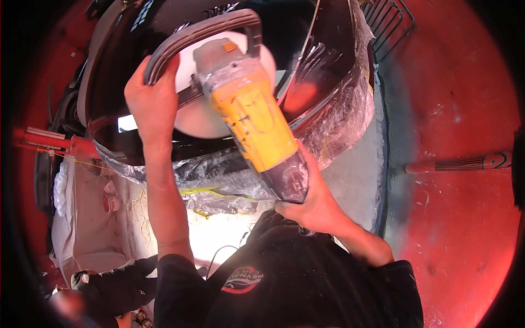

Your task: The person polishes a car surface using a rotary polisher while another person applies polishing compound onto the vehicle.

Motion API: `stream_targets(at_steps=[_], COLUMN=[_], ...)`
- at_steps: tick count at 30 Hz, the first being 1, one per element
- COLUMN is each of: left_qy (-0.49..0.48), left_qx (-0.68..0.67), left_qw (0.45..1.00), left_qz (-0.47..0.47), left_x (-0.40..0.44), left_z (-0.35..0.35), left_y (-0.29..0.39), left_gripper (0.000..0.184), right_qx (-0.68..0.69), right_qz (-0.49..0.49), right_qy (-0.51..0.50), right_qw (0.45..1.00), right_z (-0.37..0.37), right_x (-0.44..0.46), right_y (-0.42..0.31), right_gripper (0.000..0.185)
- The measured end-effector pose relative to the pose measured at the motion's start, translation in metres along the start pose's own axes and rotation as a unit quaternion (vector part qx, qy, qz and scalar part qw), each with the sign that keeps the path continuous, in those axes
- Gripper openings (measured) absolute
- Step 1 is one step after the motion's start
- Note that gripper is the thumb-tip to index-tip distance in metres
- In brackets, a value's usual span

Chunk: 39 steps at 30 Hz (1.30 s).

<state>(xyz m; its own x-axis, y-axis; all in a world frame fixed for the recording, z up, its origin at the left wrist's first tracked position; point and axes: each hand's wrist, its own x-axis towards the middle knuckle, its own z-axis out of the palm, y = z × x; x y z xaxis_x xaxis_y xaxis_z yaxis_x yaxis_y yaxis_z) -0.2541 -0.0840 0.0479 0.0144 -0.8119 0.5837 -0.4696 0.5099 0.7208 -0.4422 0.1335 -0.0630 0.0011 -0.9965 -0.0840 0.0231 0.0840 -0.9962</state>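
Observation:
A yellow and grey car polisher (254, 120) is in both my hands, over a glossy black car panel (306, 98). My left hand (153, 104) is wrapped round the end of its curved black front handle (210, 27). Round the dark rear end of the body, my right hand (314, 205) is closed, its fingers partly hidden. Beneath the tool's head shows a large white round pad (202, 120), facing the panel; whether it touches cannot be made out. White smears (317, 57) mark the panel on the right.
Crumpled clear plastic sheeting (350, 120) wraps the car's lower edge. A red wall (454, 229) stands at the right, with a dark wire rack (391, 24) above. Yellow cord (143, 216) hangs at the lower left, where another person in dark clothes (117, 287) is partly seen.

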Motion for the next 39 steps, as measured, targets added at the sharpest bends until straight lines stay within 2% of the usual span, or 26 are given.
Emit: stream_targets(at_steps=[5,9,11,15,16,20,22,24,25,29,32,35,37,39], left_qy=[-0.054,-0.058,-0.042,0.011,0.024,0.056,0.013,0.002,0.009,-0.041,-0.045,-0.035,-0.023,-0.018], left_qx=[-0.054,-0.043,-0.044,-0.024,-0.015,0.018,0.036,0.041,-0.003,-0.033,-0.045,-0.035,-0.04,-0.046], left_qw=[0.997,0.997,0.998,0.996,0.995,0.99,0.994,0.997,1.0,0.998,0.997,0.995,0.994,0.995], left_qz=[0.026,-0.004,-0.006,-0.09,-0.092,-0.128,-0.103,-0.061,0.01,-0.025,0.037,0.081,0.1,0.085], left_x=[-0.004,-0.014,-0.021,-0.047,-0.055,-0.089,-0.103,-0.108,-0.104,-0.085,-0.052,-0.011,0.017,0.039], left_z=[0.069,0.074,0.056,-0.007,-0.021,-0.057,-0.068,-0.059,-0.046,0.001,0.047,0.102,0.135,0.156], left_y=[0.031,0.038,0.032,0.014,0.011,0.01,0.007,0.006,0.022,0.043,0.054,0.055,0.056,0.059], left_gripper=[0.016,0.017,0.017,0.014,0.014,0.014,0.01,0.008,0.012,0.012,0.014,0.02,0.021,0.023], right_qx=[0.042,0.018,0.022,0.017,-0.003,0.004,-0.076,-0.027,-0.044,-0.033,0.033,0.0,0.029,0.03], right_qz=[0.003,-0.009,-0.006,0.017,0.058,0.107,0.015,0.048,0.029,0.03,0.037,0.018,0.029,0.009], right_qy=[0.077,0.087,0.065,-0.017,-0.052,-0.125,-0.115,-0.119,-0.104,-0.02,0.038,0.085,0.116,0.107], right_qw=[0.996,0.996,0.998,1.0,0.997,0.986,0.99,0.991,0.993,0.999,0.998,0.996,0.992,0.994], right_z=[-0.035,-0.04,-0.033,-0.011,-0.01,-0.01,-0.014,-0.025,-0.031,-0.059,-0.072,-0.099,-0.111,-0.124], right_x=[-0.023,-0.031,-0.031,-0.028,-0.026,-0.028,-0.039,-0.043,-0.045,-0.055,-0.045,-0.026,-0.011,0.005], right_y=[0.011,0.017,0.026,0.018,0.011,0.018,0.041,0.031,0.041,0.025,-0.009,-0.022,-0.038,-0.046], right_gripper=[0.115,0.114,0.114,0.114,0.117,0.117,0.113,0.114,0.116,0.111,0.102,0.089,0.08,0.079])
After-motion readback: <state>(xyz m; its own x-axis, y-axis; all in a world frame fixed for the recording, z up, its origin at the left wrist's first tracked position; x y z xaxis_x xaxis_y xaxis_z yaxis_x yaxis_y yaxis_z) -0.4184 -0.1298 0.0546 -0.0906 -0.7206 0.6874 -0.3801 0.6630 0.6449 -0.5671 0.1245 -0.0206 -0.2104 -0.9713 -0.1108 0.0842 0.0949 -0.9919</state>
